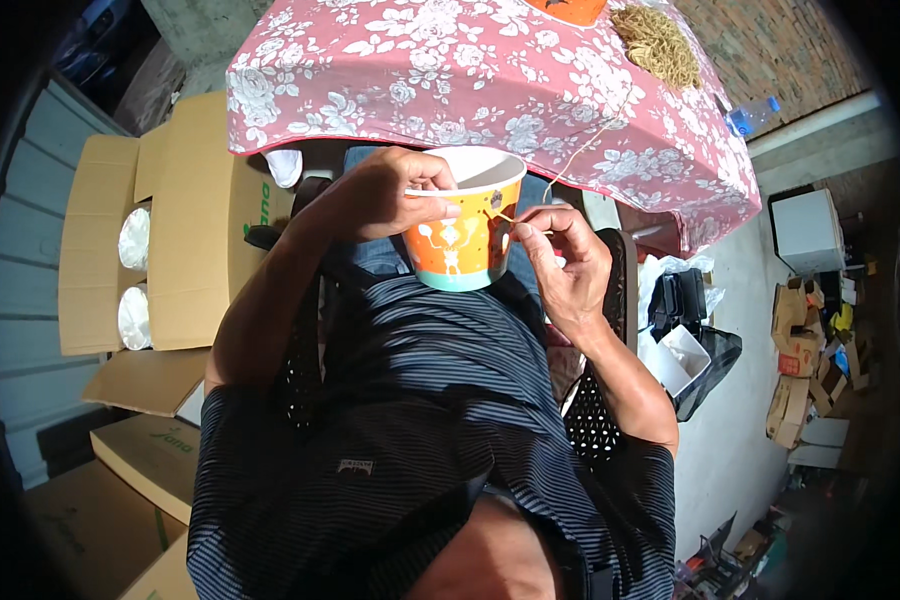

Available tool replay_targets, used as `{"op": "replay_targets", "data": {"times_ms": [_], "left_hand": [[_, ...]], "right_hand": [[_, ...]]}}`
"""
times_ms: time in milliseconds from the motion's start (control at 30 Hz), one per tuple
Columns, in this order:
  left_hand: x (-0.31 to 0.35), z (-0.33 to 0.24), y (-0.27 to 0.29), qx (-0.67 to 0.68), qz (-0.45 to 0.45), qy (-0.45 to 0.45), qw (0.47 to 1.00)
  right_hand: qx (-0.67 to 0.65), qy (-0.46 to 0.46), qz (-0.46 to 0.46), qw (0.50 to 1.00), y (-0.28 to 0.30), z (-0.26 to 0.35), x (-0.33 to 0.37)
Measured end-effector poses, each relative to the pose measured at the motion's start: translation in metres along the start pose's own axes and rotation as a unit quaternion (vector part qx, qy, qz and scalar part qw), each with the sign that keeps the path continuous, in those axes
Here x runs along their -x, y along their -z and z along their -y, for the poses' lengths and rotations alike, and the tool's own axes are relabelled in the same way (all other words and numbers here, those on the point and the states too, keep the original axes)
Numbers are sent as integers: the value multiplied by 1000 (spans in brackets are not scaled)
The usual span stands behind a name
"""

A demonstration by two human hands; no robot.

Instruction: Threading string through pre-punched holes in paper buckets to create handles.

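A: What is the largest thing here?
B: A table (370,75) under a pink cloth with white flowers, across the top of the view. Below it a person is seated, seen from above, in a dark striped shirt (400,400).

A: And next in size?
B: On the person's left, an open cardboard box (195,220) with two pale, round-ended things in it. Far over on the right, a smaller white box (808,232) stands by a heap of torn cardboard.

A: Where is the bucket?
B: The orange paper bucket (460,240), with a white rim and a teal band at its base, is held up above the lap, just before the near edge of the cloth. It tilts slightly, its mouth partly in sight.

A: What are the hands doing?
B: The left hand (400,190) grasps the bucket's rim, fingers inside and thumb outside. The right hand (568,258), beside the bucket's other side, pinches a thin tan cord (508,218) between thumb and forefinger.

A: Anything smaller?
B: A loose bundle of tan twine (657,48) lies on the table's far right, a strand trailing down the cloth toward the right hand. Smallest is that cord; its tip meets the bucket's printed side, and whether it passes through, I cannot tell.
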State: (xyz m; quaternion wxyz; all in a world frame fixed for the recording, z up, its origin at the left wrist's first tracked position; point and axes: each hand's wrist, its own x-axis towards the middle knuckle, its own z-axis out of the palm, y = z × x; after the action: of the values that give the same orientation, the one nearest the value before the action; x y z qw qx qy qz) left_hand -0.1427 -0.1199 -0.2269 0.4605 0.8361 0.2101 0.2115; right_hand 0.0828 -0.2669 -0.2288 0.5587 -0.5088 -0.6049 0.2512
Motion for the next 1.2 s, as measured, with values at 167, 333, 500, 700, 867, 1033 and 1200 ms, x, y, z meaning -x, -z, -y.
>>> {"op": "replay_targets", "data": {"times_ms": [167,333,500,700,867,1033,1200], "left_hand": [[3,-7,-6,2,3,11,1000],[4,-5,-8,2,0,-13,1000],[5,-5,-9,-7,-2,-18,1000],[5,-5,-11,6,-5,-25,1000],[3,-8,-11,-3,-4,-36,999],[4,-12,-11,-9,-1,-33,999],[4,-14,-12,-5,9,-29,1000]], "right_hand": [[63,56,-15,996,2,-8,1],[104,88,-13,991,3,-9,2],[140,91,-13,986,3,-6,3],[139,101,-12,985,3,-4,1],[146,100,-10,984,3,-4,1],[157,104,-5,982,3,-5,1],[161,110,-8,981,1,-6,0]]}}
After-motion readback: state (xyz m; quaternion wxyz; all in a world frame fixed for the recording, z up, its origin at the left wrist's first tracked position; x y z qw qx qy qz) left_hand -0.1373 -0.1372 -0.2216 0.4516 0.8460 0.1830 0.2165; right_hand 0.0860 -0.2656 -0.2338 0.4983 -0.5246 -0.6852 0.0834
